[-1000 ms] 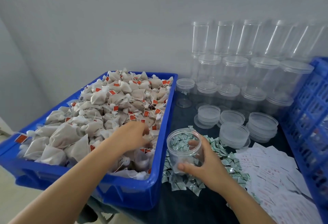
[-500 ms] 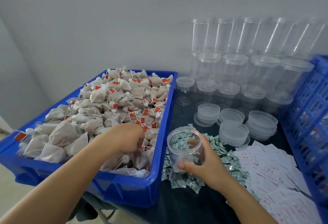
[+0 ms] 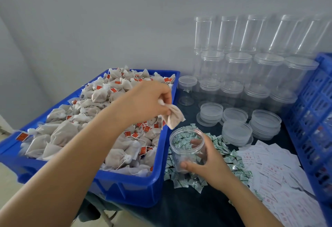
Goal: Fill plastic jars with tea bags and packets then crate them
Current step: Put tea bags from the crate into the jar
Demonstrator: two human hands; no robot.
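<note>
Now that the left hand (image 3: 145,101) has lifted a pinched tea bag (image 3: 173,117) from the blue bin (image 3: 125,189), it hangs above the open jar (image 3: 187,147) gripped by the right hand (image 3: 210,165); filling begins.

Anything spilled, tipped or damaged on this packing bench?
Nothing stands out. The left hand pinches a tea bag above the open jar, which the right hand holds upright. The green packets and white packets lie in loose heaps, seemingly as supplies.

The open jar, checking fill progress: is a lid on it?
No, the jar in the right hand has an open, uncovered mouth.
</note>
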